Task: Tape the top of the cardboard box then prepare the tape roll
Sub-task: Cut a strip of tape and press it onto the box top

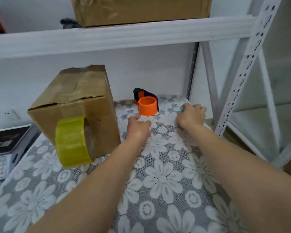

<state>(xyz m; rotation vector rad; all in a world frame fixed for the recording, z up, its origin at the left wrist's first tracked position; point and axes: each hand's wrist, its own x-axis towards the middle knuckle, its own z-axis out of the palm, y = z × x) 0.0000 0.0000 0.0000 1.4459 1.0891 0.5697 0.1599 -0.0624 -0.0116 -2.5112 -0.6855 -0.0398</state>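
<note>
A brown cardboard box [77, 105] stands on the left of the flower-patterned cloth [166, 182], its top flaps taped with clear tape. A yellowish tape roll [72, 142] hangs against the box's front face, joined to the top by a tape strip. Behind my hands lies an orange and black tape dispenser [147, 103] with an empty orange hub. My left hand [138, 126] hovers just in front of the dispenser, fingers curled and holding nothing. My right hand [191, 115] rests to the right of it, closed around a small green object [183, 109].
A white metal shelf [124, 36] spans overhead, carrying another cardboard box [141, 10]. Perforated white uprights [247, 64] stand at the right. A dark flat device with a keypad [3, 148] lies off the cloth's left edge.
</note>
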